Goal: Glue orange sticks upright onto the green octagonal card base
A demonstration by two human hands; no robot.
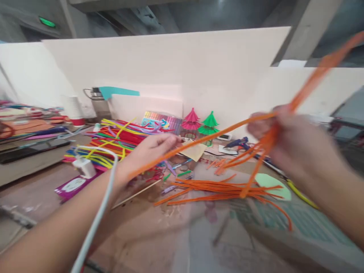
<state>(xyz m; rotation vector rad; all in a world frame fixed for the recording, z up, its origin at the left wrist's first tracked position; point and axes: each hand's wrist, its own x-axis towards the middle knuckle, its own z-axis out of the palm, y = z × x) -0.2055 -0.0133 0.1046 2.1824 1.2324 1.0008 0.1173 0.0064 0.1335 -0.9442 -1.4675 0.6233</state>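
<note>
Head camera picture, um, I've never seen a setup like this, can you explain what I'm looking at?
There's no robot here. The camera sits on a person's head, looking forward and down, so the two bare hands are the wearer's own. The right hand grips several fuzzy orange stems, somewhat blurred. One long stem stretches across in front of the left hand; whether that hand holds anything is hard to tell. On the table lie a loose orange bundle, a multicoloured heap of stems and a purple power strip. Farther back are two small tree-like figures, one pink, one green.
</note>
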